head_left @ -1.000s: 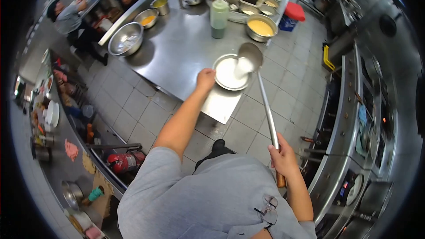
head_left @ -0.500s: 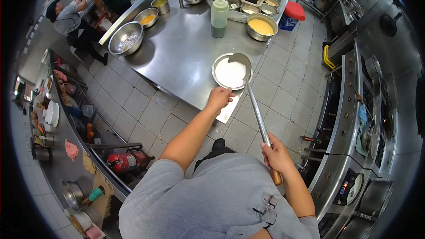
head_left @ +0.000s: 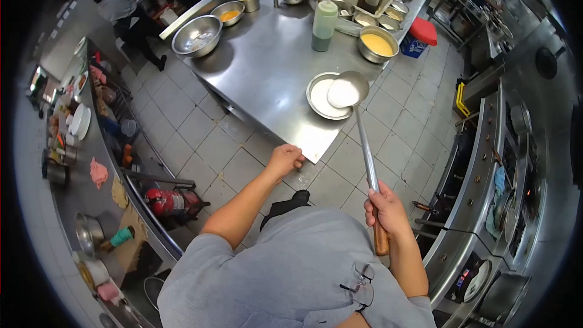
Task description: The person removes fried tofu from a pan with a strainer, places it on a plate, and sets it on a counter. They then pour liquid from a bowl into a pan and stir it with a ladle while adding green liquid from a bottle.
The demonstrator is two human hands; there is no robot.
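My right hand [head_left: 389, 208] is wrapped round the wooden end of a long metal ladle [head_left: 365, 146]. The ladle's cup carries white liquid and hangs over the right side of a metal bowl [head_left: 311, 102], partly covering it. More white liquid [head_left: 319, 94] fills that bowl, which stands near the steel table's corner. My left hand [head_left: 284, 161] is beside the table's near edge, its fingers curled in and nothing visible in them. A squeeze bottle of green liquid [head_left: 324, 26] stands behind the bowl, and a bowl of yellow liquid [head_left: 377, 46] is farther right.
On the steel table [head_left: 261, 85] are a large metal bowl [head_left: 197, 36] and several sauce containers. Stoves [head_left: 467, 206] line my right. A fire extinguisher [head_left: 172, 201] stands low by the left counter. A red-lidded bin [head_left: 419, 37] is beyond the table, and co-workers stand at the back.
The ladle's cup has come up out of the white liquid, now filled, and shifted right. My left hand has drawn back from the bowl toward me.
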